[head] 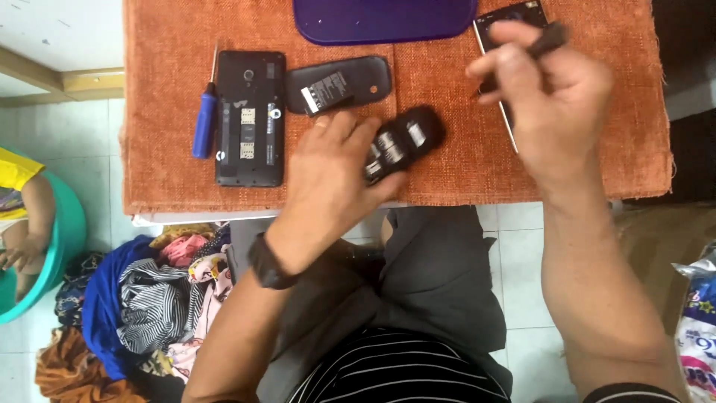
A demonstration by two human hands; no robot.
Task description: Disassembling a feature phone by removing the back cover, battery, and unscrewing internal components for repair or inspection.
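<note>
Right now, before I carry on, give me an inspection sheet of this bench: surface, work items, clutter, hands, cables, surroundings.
Surface: orange cloth covering a small table.
Work items: small black phone body with its back open, gripped in the left hand; thin dark piece pinched in the right hand.
Clutter: opened black smartphone with its slots exposed, blue screwdriver beside it, black cover with a battery on it, purple tray at the far edge, another flat phone part partly hidden behind the right hand.
Hands: both shut on their items, raised over the cloth.
Cables: nothing seen.
Surroundings: tiled floor, pile of clothes, teal tub with another person's arm.
</note>
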